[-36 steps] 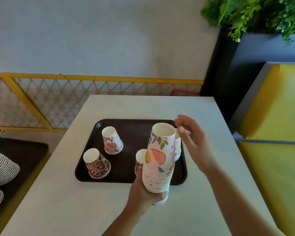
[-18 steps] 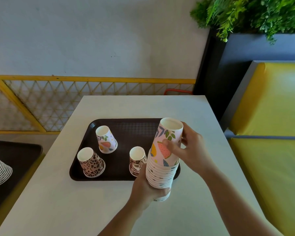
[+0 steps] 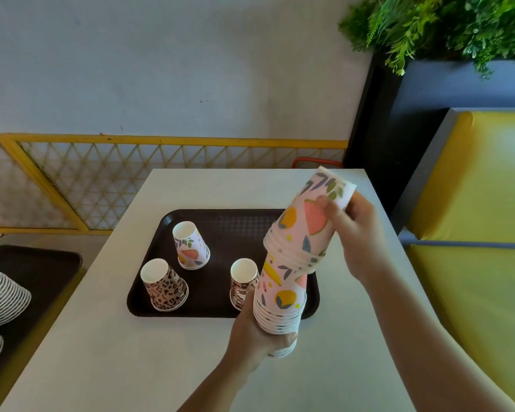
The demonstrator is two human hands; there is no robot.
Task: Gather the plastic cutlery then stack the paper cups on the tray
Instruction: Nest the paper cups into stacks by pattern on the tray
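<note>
My left hand [image 3: 256, 337] grips the bottom of an upside-down stack of fruit-print paper cups [image 3: 280, 307] above the near right corner of the dark brown tray [image 3: 220, 310]. My right hand [image 3: 354, 233] grips an upper bundle of fruit-print cups [image 3: 304, 230], lifted and tilted right, still partly over the lower stack. Three single cups stand upside down on the tray: a fruit-print cup [image 3: 191, 245], a leopard-print cup [image 3: 164, 285] and another patterned cup [image 3: 243, 282]. No cutlery is in view.
The tray lies on a white table [image 3: 101, 352]. A yellow bench [image 3: 488, 233] runs along the right, with a planter above it. A yellow lattice fence [image 3: 101, 179] stands behind. Left, a second dark tray [image 3: 42, 263] holds striped cups [image 3: 0, 295].
My right hand closed round the top of the stack, then lifted its upper part up and tilted it to the right. The left hand has kept its hold on the lower part.
</note>
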